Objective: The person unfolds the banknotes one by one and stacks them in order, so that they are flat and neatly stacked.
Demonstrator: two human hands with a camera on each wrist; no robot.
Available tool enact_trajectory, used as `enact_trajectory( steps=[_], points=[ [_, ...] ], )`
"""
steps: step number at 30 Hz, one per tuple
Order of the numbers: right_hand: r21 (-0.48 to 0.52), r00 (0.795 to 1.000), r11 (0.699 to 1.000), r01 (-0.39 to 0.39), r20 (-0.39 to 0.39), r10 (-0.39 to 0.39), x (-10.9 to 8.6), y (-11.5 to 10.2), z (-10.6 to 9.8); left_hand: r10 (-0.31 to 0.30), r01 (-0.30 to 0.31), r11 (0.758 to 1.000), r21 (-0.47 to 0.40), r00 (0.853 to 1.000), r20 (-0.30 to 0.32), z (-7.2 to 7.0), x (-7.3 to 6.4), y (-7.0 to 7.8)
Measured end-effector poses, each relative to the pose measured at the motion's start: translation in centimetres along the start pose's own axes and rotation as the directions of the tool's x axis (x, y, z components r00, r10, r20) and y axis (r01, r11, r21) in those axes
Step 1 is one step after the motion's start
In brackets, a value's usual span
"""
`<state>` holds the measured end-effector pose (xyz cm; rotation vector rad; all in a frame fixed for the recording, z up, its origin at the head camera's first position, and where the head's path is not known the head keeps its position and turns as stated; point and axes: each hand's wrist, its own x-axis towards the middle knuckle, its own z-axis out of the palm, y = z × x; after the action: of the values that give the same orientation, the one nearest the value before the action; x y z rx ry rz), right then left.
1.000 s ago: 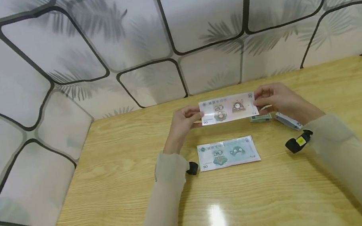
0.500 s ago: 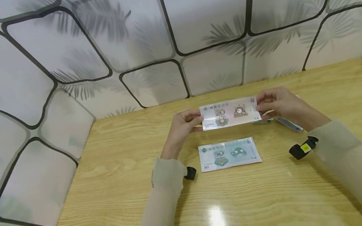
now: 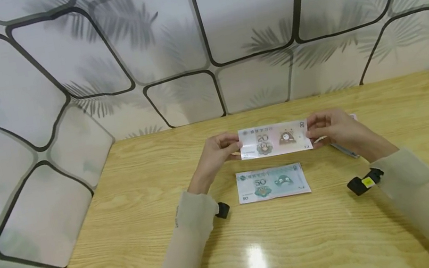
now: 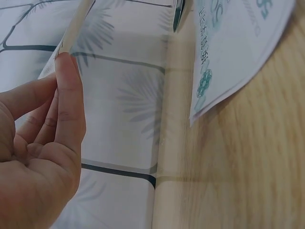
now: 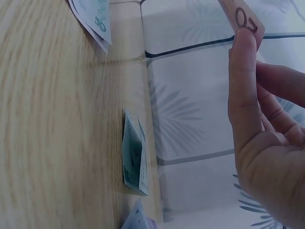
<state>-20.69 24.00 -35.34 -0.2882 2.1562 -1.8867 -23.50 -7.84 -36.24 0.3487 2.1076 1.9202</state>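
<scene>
A pinkish-brown play banknote [image 3: 275, 139] marked 20 is stretched flat between both hands. Its left end is pinched between thumb and fingers of my left hand [image 3: 213, 159]; my right hand [image 3: 340, 132] pinches the right end. In the right wrist view, part of that note [image 5: 244, 20] rises above the fingertips. Just nearer to me, a green banknote [image 3: 272, 183] marked 50 lies on the table, apart from both hands. The left wrist view shows doubled edges at the green banknote's corner [image 4: 228, 62].
Behind the right hand, a folded note [image 3: 345, 150] is partly hidden. A folded green note [image 5: 133, 157] stands tent-like on the wooden table [image 3: 129, 235], with another folded piece of paper [image 5: 138, 218] close by. A patterned wall [image 3: 170, 27] rises at the table's far edge.
Both hands have brought the 20 banknote down and slightly toward me, closer to the 50 banknote. The grip at each end stays the same.
</scene>
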Motion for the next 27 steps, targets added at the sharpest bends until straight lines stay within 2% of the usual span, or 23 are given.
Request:
enact_trajectory(
  steps=[11, 22, 27],
  points=[
    [0.062, 0.999, 0.998, 0.003, 0.041, -0.006, -0.7, 0.2, 0.4, 0.013, -0.015, 0.999, 0.033, 0.999, 0.047, -0.3, -1.2, 0.0],
    [0.003, 0.998, 1.0, -0.014, 0.06, 0.014, -1.4, 0.3, 0.8, 0.016, -0.021, 0.998, 0.052, 0.996, 0.086, -0.3, -2.5, 0.2],
    [0.018, 0.995, 1.0, 0.016, 0.099, -0.018, -1.7, 0.7, 1.0, 0.014, -0.02, 0.998, 0.063, 0.995, 0.098, -0.4, -3.0, 0.0]
  ],
)
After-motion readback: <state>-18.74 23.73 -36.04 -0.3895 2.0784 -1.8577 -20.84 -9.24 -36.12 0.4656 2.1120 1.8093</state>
